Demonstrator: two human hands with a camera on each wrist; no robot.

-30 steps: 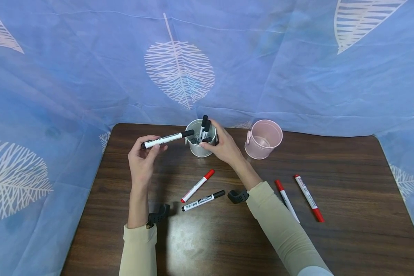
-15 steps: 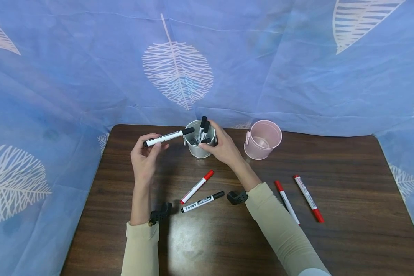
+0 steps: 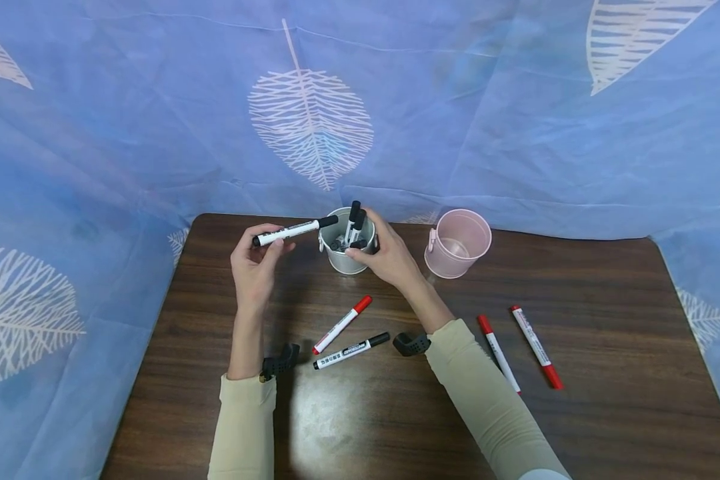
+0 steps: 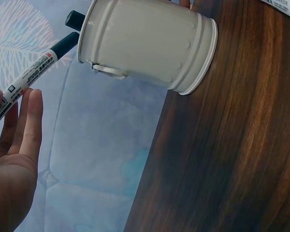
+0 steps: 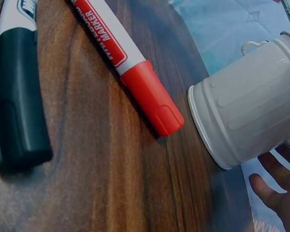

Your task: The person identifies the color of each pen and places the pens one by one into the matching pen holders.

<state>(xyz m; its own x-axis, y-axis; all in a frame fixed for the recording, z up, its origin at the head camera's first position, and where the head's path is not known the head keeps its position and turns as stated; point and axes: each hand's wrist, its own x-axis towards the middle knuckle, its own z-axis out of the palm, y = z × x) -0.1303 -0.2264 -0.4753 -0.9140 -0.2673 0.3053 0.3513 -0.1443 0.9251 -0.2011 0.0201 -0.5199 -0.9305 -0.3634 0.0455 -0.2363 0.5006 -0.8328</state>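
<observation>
My left hand [image 3: 253, 275] pinches a black-capped whiteboard marker [image 3: 294, 231], held nearly level with its cap end at the left rim of a small white bucket [image 3: 347, 266]. In the left wrist view, the marker's cap [image 4: 64, 44] overlaps the bucket's rim, and straight fingers lie under the barrel. My right hand [image 3: 394, 259] holds the bucket from its right side, thumb at the front and fingers behind. Several black-capped markers [image 3: 359, 220] stand inside, two of them sticking up above the rim. From the right wrist, the hand [image 5: 282, 193] shows beside the bucket's wall [image 5: 251, 94].
A pink bucket [image 3: 451, 262] stands to the right on the brown wooden table [image 3: 624, 320]. In front lie a red marker [image 3: 342, 325] and a black marker [image 3: 351, 351]. Two red markers, one [image 3: 500, 353] by the right sleeve and another [image 3: 537, 347], lie farther right. Blue leaf-print cloth [image 3: 432, 120] hangs behind.
My left hand has shifted slightly away from me and to the right with the marker, which tilts a little less. The right hand stays at the white bucket.
</observation>
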